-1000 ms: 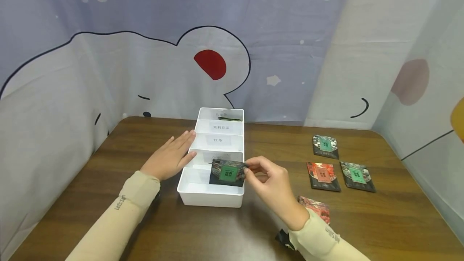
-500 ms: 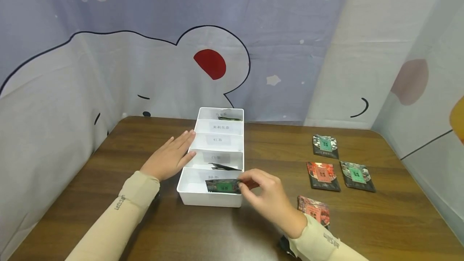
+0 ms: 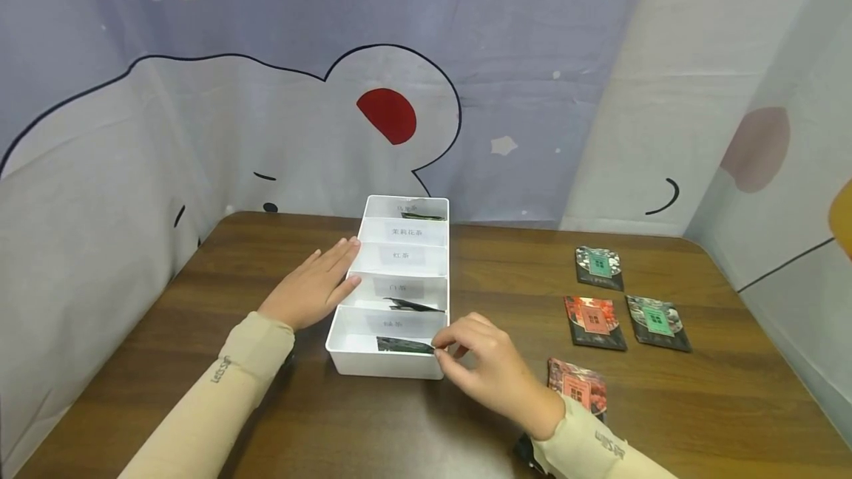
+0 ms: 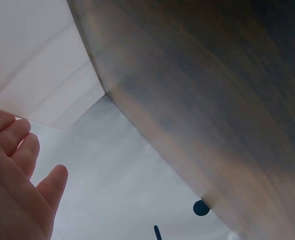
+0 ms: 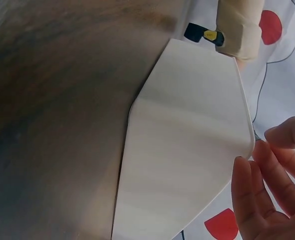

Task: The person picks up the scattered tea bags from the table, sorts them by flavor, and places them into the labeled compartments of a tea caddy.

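Observation:
A long white box [image 3: 389, 367] stands in the middle of the table, divided crosswise into several labelled compartments. My right hand [image 3: 495, 372] is at its front right corner, thumb and forefinger pinching the right end of a dark tea sachet [image 3: 403, 345]. Most of that sachet sits down inside the front compartment; in the right wrist view only a sliver shows past the rim, by the fingertips. Straight fingers of my left hand [image 3: 311, 284] rest against the box's left side. One dark sachet [image 3: 414, 306] is in the second compartment, another sachet [image 3: 423, 216] in the farthest.
Right of the box lie tea sachets: a green-labelled one [image 3: 599, 267] at the back, a red one [image 3: 595, 322], a green one [image 3: 657, 323] and a nearer red one [image 3: 577, 386]. A black packet [image 3: 526, 453] is partly hidden under the right sleeve. A patterned curtain [image 3: 519, 94] hangs behind.
My right hand has brought the dark sachet down from above the box into the front compartment, tipping it from facing me to nearly edge-on. My left hand has stayed at the box's side.

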`<state>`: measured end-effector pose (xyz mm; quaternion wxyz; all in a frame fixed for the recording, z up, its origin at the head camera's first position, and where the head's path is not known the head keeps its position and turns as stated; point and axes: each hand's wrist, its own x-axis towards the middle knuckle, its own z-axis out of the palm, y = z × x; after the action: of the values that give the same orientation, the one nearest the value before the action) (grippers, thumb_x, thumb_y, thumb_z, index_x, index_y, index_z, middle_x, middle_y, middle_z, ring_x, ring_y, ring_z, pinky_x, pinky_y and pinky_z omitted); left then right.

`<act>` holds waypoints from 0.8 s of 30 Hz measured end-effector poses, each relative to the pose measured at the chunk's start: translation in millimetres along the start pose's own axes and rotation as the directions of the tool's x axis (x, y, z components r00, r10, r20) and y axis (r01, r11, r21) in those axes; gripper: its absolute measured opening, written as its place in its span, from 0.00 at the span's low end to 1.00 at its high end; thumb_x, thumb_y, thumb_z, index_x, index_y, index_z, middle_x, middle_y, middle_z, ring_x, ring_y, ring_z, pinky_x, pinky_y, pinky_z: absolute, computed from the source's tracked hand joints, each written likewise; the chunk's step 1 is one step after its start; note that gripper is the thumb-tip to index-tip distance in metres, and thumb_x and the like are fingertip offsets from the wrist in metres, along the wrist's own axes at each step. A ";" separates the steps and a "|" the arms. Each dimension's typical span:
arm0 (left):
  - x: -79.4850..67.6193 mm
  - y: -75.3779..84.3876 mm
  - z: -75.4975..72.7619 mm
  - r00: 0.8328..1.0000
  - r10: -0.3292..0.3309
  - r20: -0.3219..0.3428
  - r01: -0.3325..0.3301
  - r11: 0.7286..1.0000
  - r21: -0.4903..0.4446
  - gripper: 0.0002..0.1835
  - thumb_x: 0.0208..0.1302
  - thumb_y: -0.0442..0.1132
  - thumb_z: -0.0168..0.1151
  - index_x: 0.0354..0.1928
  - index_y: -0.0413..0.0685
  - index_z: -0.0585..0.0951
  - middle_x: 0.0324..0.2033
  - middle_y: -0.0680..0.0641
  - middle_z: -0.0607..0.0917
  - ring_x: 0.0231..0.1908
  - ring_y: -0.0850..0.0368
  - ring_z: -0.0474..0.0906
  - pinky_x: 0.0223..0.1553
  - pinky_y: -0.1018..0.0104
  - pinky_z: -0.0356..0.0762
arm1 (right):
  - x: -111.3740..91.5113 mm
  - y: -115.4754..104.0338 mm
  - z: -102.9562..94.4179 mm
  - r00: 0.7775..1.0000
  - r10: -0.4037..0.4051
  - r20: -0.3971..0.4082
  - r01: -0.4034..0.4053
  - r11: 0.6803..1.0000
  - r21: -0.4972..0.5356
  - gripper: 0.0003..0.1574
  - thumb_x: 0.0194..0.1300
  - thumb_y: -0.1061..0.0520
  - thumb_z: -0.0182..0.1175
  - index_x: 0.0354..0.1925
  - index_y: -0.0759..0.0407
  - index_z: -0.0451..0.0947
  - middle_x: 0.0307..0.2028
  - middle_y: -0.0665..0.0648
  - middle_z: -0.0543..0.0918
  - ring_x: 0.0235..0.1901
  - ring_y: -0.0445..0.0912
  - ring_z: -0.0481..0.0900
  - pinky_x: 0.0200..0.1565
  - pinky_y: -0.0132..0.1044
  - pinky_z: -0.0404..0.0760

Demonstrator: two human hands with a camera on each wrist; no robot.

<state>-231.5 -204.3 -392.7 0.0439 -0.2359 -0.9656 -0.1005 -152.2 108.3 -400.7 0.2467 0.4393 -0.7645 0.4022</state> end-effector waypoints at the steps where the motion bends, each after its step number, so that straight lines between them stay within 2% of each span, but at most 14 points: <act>1: 0.0 -0.1 0.0 1.000 0.001 -0.001 -0.001 1.000 0.002 0.36 0.81 0.56 0.40 0.80 0.41 0.51 0.79 0.44 0.54 0.78 0.46 0.49 0.77 0.44 0.47 | -0.1 0.2 -0.1 1.000 -0.010 0.000 0.010 1.000 -0.005 0.14 0.53 0.72 0.67 0.34 0.57 0.82 0.31 0.48 0.85 0.33 0.41 0.79 0.35 0.24 0.83; 15: 1.8 -1.1 0.7 1.000 0.000 0.002 0.000 1.000 0.011 0.37 0.81 0.56 0.40 0.80 0.41 0.51 0.79 0.44 0.54 0.78 0.46 0.49 0.77 0.44 0.48 | -1.7 -1.9 -11.2 0.999 -0.026 0.038 0.026 1.000 -0.005 0.18 0.49 0.76 0.67 0.38 0.59 0.83 0.35 0.51 0.86 0.35 0.43 0.81 0.35 0.26 0.84; 24: 1.3 0.3 -0.1 1.000 -0.011 0.014 0.011 1.000 0.007 0.37 0.81 0.56 0.40 0.80 0.41 0.51 0.79 0.44 0.53 0.78 0.46 0.49 0.77 0.45 0.46 | -1.5 -4.0 -20.1 0.998 0.012 0.062 -0.011 1.000 -0.008 0.18 0.53 0.74 0.68 0.39 0.58 0.83 0.35 0.50 0.86 0.34 0.42 0.82 0.35 0.26 0.84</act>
<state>-232.5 -203.5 -392.3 0.0374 -0.2313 -0.9674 -0.0960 -147.5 124.6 -389.0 0.2223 0.4461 -0.7759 0.3867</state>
